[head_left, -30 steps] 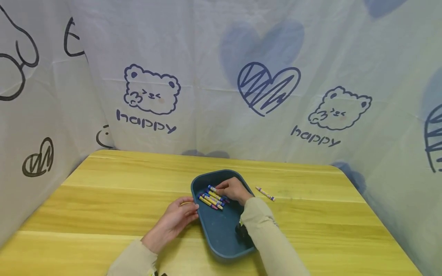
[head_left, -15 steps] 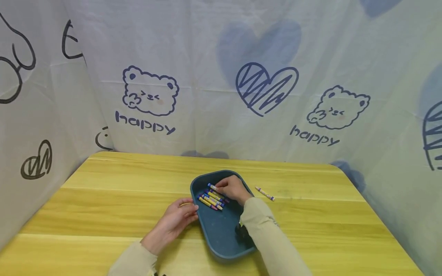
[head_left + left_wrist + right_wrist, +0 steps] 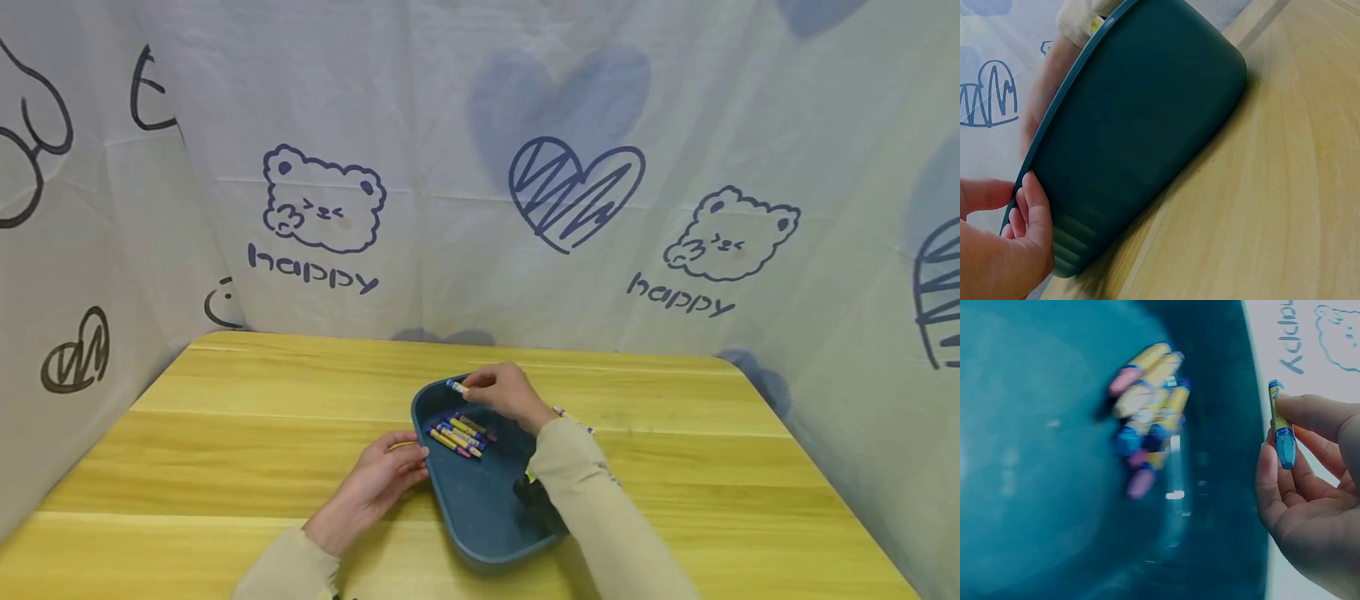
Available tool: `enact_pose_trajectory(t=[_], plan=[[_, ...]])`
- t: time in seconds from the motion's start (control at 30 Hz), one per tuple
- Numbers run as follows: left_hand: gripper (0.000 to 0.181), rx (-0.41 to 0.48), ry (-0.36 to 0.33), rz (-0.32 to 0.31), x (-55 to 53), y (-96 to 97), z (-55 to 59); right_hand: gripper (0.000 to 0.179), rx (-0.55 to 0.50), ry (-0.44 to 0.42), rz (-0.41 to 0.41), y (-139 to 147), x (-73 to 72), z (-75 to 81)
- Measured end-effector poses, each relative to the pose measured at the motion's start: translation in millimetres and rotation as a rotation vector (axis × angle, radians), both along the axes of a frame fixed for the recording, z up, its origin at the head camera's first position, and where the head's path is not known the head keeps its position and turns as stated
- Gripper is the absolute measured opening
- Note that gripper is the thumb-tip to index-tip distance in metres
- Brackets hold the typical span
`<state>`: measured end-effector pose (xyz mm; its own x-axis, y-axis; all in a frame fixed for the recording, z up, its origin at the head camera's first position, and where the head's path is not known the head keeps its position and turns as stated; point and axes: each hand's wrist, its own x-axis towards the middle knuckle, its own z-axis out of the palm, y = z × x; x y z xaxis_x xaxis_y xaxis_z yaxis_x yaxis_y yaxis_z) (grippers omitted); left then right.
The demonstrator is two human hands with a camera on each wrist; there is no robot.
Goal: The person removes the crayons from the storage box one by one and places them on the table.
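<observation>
A dark blue-green plastic bin (image 3: 480, 500) stands on the table with several crayons (image 3: 459, 437) in a loose pile near its far left side. My left hand (image 3: 386, 475) pinches the bin's left rim; in the left wrist view, the thumb is at the rim and the fingers (image 3: 1037, 206) lie on the outer wall. Above the bin's far end, my right hand (image 3: 510, 396) pinches one crayon (image 3: 457, 387) between thumb and fingers. The right wrist view shows this crayon's blue tip (image 3: 1285, 452) and yellow wrapper. The piled crayons look blurred there.
Another crayon (image 3: 573, 419) lies on the wooden table (image 3: 675, 467) right of the bin, partly behind my right forearm. White cloth (image 3: 450, 275) with drawn bears and hearts hangs behind the table and along its sides.
My right hand has lifted the pinched crayon up off the pile, toward the bin's far rim. The left hand stays at the bin's left rim.
</observation>
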<state>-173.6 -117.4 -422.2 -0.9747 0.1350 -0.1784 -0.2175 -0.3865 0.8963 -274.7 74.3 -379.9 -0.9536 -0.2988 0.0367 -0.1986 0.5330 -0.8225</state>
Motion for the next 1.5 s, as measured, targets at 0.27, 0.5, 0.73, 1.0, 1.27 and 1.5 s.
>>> enact_pose_trajectory(t=[0.27,0.5,0.73,1.0,1.27,1.5], plan=[[0.030,-0.004,-0.008,0.000,-1.7,-1.3,-0.1,0.021,-0.071,-0.047,-0.080,12.4,-7.8,35.5],[0.030,0.008,0.009,-0.003,-1.5,-0.7,0.7,0.026,-0.040,-0.064,-0.107,37.8,-17.2,49.3],[0.030,0.005,0.005,0.014,1.0,-2.8,-1.2,0.026,0.007,-0.058,-0.105,58.4,-21.7,42.1],[0.028,0.014,0.009,0.009,1.5,-3.9,-4.7,0.024,-0.017,-0.052,-0.157,84.6,-23.5,21.2],[0.033,0.004,0.025,-0.012,0.7,-0.5,-4.8,0.021,-0.014,-0.051,-0.226,112.5,-24.3,-5.2],[0.034,-0.004,0.010,0.002,0.0,1.0,-4.4,0.021,0.061,-0.021,-0.249,134.6,-19.6,-25.3]])
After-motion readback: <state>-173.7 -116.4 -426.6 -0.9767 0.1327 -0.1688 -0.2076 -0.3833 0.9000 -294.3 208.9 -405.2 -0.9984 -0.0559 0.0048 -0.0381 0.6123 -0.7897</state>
